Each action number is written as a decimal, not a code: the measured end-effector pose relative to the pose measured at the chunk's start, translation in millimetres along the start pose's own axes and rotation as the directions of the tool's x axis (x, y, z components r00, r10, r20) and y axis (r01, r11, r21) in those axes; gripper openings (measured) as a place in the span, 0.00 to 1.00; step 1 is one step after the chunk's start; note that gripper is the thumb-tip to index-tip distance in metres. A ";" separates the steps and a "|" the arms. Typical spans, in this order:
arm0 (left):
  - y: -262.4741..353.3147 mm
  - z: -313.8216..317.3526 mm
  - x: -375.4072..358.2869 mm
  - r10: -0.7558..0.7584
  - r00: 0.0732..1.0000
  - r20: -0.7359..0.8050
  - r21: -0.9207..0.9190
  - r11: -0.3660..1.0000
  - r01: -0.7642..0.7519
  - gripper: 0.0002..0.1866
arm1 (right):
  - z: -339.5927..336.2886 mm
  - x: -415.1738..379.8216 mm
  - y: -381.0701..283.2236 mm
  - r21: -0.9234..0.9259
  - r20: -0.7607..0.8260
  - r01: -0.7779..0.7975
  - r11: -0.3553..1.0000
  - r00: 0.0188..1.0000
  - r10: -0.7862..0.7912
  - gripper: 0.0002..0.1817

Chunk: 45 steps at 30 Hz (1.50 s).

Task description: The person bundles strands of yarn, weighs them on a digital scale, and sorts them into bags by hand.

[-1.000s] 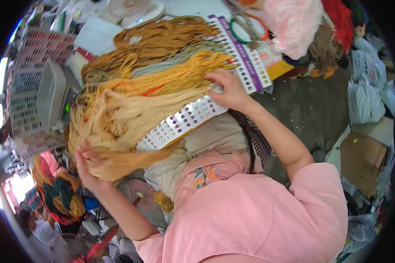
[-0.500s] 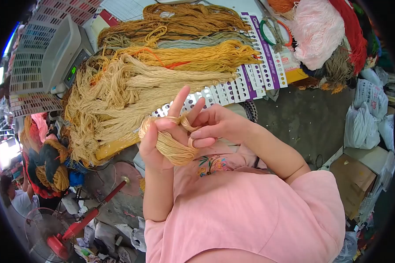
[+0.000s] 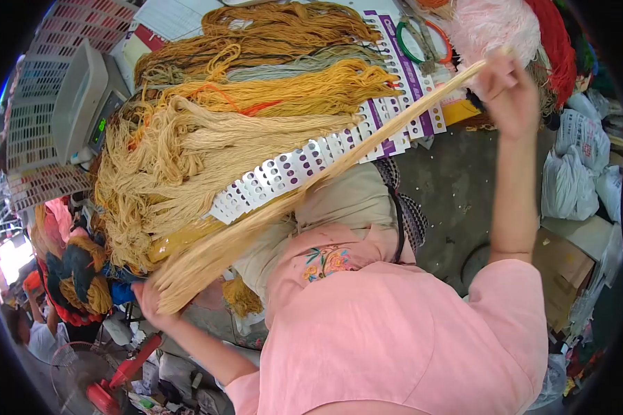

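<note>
A long pale beige skein of thread [image 3: 256, 223] stretches slantwise across my lap, in front of the table's edge. My right hand [image 3: 507, 93], raised at the upper right and somewhat blurred, grips its narrow end with bent fingers. At the lower left, my left hand [image 3: 156, 304] is at the wide, fanned-out end, its fingers partly hidden by the strands. Beyond the taut skein lie more beige skeins [image 3: 187, 149] on the table, with yellow skeins [image 3: 311, 86] and brown skeins [image 3: 284, 31] behind them. White punched thread cards [image 3: 284, 169] hold the ends of the beige ones.
A digital scale [image 3: 90, 104] stands at the left by a slatted plastic basket [image 3: 38, 90]. Green-and-red-handled scissors [image 3: 426, 41] lie near a pink thread bundle [image 3: 495, 31]. A red fan [image 3: 104, 394] stands lower left, near another person [image 3: 38, 335]. White bags [image 3: 571, 187] sit right.
My hands have moved far apart, the right one up and right, the left one down and left. The beige skein, looped and bunched between them before, is now drawn out long.
</note>
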<state>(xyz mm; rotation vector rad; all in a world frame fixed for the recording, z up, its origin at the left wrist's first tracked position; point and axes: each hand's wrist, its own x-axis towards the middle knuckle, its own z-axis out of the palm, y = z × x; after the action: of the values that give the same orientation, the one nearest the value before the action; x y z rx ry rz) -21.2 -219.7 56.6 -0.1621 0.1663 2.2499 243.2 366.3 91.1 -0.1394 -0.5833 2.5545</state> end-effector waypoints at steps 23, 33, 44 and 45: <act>-147.7 77.1 189.7 -0.132 0.964 -0.231 0.367 0.906 0.212 0.06 | -24.4 29.3 1.7 -0.988 -0.149 -0.133 0.083 0.962 -0.229 0.12; -363.6 15.5 263.1 -0.205 0.795 -0.571 0.807 0.036 0.589 0.07 | -75.9 -2.3 125.3 -0.966 0.178 0.077 -0.247 0.892 -0.415 0.04; -353.9 22.3 252.5 -0.201 0.761 -0.617 0.784 -0.082 0.615 0.05 | -60.9 -18.4 123.6 -0.935 0.160 0.103 -0.340 0.977 -0.144 0.16; -351.9 22.5 252.3 -0.232 0.749 -0.621 0.765 0.029 0.643 0.05 | -55.2 -21.5 126.0 -0.935 0.161 0.106 -0.337 0.977 -0.139 0.16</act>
<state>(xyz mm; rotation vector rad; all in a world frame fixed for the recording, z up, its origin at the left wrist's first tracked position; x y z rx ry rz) 91.5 196.6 12.3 0.1159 1.5163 1.0225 215.3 278.6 -13.3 -0.6227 -2.4757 0.9454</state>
